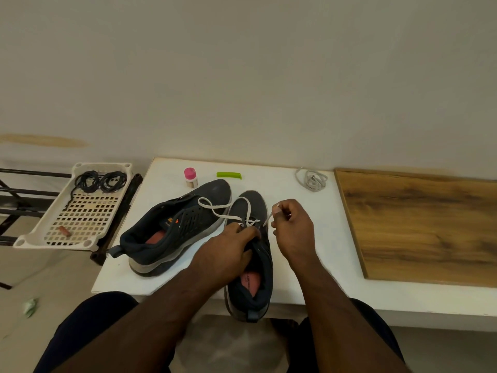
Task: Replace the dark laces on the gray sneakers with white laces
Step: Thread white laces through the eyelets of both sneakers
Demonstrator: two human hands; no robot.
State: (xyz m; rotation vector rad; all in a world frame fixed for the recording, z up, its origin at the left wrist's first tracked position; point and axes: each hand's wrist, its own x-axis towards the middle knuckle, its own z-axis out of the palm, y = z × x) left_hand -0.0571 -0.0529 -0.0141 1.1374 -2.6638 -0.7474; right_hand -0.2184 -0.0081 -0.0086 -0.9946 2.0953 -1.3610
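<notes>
Two dark gray sneakers lie on the white table (166, 168). The left sneaker (174, 230) lies on its side without a lace. The right sneaker (252, 254) stands upright with its heel over the table's front edge. A white lace (217, 208) runs through its front eyelets and loops over the left sneaker. My left hand (228, 249) grips the right sneaker at the eyelets. My right hand (290, 227) pinches the lace's tip just right of the shoe. A second white lace (312, 179) lies coiled at the back of the table. Two coiled dark laces (100, 181) rest in a white basket (35, 238).
A pink-capped small bottle (191, 177) and a green clip (229, 175) stand behind the sneakers. A wooden board (419, 227) covers the table's right part. The basket sits on a black rack (16, 189) left of the table. My knees are below the table edge.
</notes>
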